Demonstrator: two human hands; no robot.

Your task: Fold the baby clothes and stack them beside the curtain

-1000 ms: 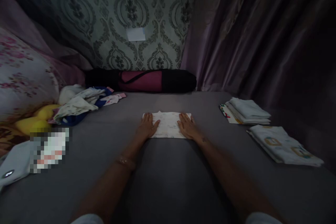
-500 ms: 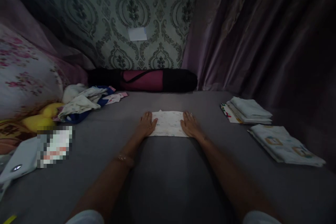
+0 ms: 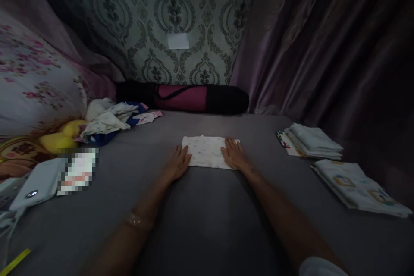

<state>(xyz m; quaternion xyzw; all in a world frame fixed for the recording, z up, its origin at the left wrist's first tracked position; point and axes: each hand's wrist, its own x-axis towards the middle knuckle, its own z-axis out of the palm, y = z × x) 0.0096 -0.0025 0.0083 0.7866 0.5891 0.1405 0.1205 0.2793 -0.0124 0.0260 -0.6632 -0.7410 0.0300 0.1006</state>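
Note:
A white cloth with a faint print (image 3: 207, 152), folded into a flat rectangle, lies on the grey sheet (image 3: 207, 207) in front of me. My left hand (image 3: 180, 161) is at its left edge, fingers apart, with the fingertips near the lower left corner. Flat on the right end of the cloth rests my right hand (image 3: 233, 154), its fingers spread and pointing away from me. Neither hand grips anything.
Folded white cloths (image 3: 315, 140) and a folded printed cloth (image 3: 359, 186) lie at the right. At the left are rumpled clothes (image 3: 110, 121), yellow plush (image 3: 58, 142) and a white device (image 3: 40, 183) with a cable. A black and pink bag (image 3: 183, 97) lies along the wall.
My left hand has slid off the cloth's left end, toward me and slightly left. My right hand has shifted a little inward on the cloth. The view has turned slightly left.

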